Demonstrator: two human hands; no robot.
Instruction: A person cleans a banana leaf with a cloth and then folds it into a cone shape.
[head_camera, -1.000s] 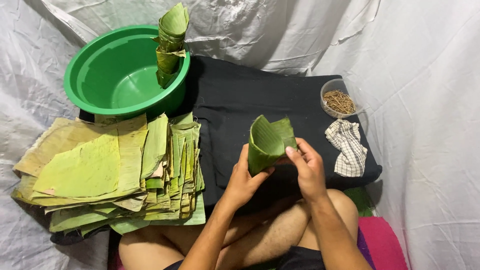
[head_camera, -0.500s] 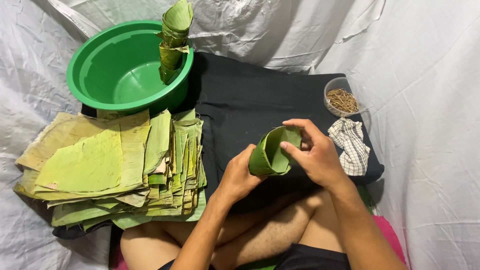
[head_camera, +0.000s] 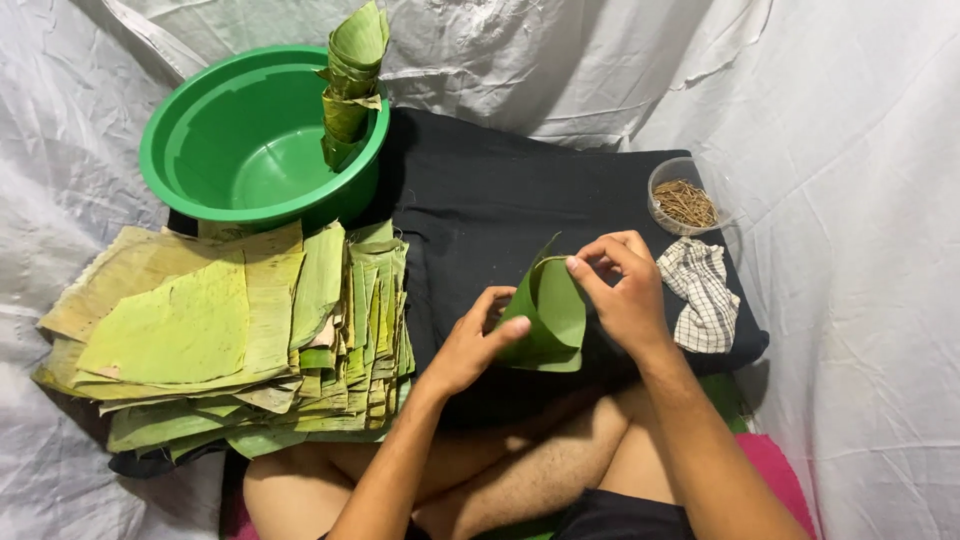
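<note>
Both my hands hold a green banana leaf piece curled into a cone above the black cloth. My left hand grips its lower left edge with thumb on the outside. My right hand pinches the upper right rim between thumb and fingers. The cone's mouth tilts toward the left.
A thick stack of cut banana leaves lies at my left. Behind it stands a green plastic basin with nested leaf cones leaning on its rim. A clear bowl of thin sticks and a checked cloth sit at right.
The leaf cone has turned in my hands, its mouth now tilted sideways. My right hand moved from the cone's side up to its top rim.
</note>
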